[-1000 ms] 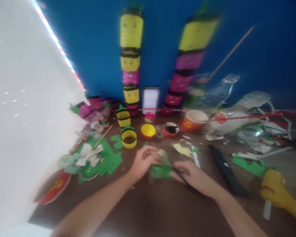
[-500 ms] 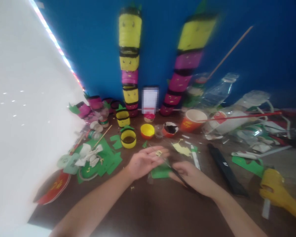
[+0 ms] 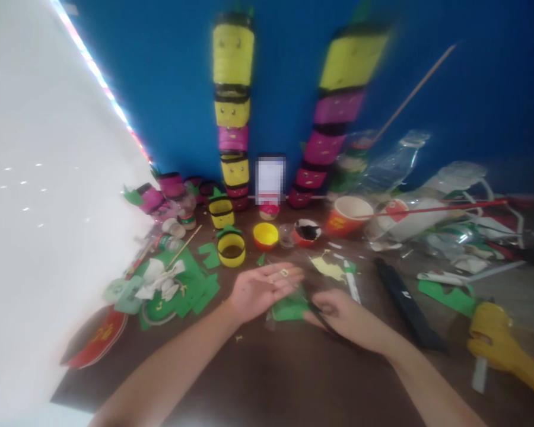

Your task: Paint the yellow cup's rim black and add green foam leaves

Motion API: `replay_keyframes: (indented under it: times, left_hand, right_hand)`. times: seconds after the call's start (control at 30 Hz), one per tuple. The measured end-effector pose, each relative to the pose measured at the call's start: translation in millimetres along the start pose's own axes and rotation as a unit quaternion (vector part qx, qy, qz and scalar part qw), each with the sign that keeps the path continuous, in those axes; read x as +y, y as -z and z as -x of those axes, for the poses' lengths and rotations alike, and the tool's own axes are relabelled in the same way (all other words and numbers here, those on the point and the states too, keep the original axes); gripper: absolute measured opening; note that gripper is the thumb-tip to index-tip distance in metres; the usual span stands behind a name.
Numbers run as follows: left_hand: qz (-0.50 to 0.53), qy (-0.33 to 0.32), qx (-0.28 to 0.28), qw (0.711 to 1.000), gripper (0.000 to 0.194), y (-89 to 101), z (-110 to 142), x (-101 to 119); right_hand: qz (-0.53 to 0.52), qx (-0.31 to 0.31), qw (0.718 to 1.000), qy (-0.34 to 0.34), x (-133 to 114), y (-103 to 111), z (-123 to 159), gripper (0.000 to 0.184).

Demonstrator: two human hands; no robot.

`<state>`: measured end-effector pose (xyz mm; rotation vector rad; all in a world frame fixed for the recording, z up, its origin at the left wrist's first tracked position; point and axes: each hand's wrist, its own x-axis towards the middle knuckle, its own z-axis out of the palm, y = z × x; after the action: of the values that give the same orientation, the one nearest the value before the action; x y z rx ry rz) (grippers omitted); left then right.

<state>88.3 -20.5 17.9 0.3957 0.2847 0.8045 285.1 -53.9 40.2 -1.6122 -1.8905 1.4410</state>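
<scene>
My left hand [image 3: 264, 287] is palm up with fingers stretched out. A tiny yellow cut-out piece [image 3: 284, 273] lies on its fingers, and a smaller pale bit rests closer to the palm. My right hand [image 3: 338, 314] is closed around a slim dark tool [image 3: 323, 323]. Motion blur and the fingers hide its exact kind. The tool's front end points toward the left hand, apart from the yellow piece. Under and between the hands lies a green sheet [image 3: 289, 308]. Just beyond them are a ragged yellow sheet scrap [image 3: 329, 268] and a white marker [image 3: 352, 283].
Yellow bottle-cut cups [image 3: 231, 254] and a small yellow-lined bowl [image 3: 266, 236] stand ahead. Green sheets [image 3: 204, 290] and a red-rimmed container [image 3: 98, 341] are left. Rightward lie a black case [image 3: 409, 308], a yellow glue gun [image 3: 493, 332] and clear bottles [image 3: 400, 160]. Tall decorated stacks [image 3: 234, 53] stand behind.
My right hand's tool has drawn back from the left fingers, down and right. The yellow piece remains on my left hand, which stays nearly still.
</scene>
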Motion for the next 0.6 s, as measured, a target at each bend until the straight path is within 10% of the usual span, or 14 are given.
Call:
replay_keyframes:
  times: [0.13, 0.33, 0.6]
  left_hand:
    - [0.012, 0.009, -0.006, 1.0, 0.054, -0.3, -0.2, 1.6]
    - [-0.087, -0.04, 0.02, 0.995, 0.049, 0.9, -2.5, -9.1]
    - [-0.38, -0.156, 0.001, 0.912, 0.057, -3.7, 10.4, -25.2]
  right_hand:
    - [-0.088, 0.002, 0.996, 0.031, -2.5, -1.0, 4.0, 0.043]
    - [-0.178, 0.17, 0.968, 0.037, -15.5, -6.8, 3.3, 0.039]
    - [-0.193, 0.227, 0.954, 0.022, -11.9, -20.0, -0.3, 0.036]
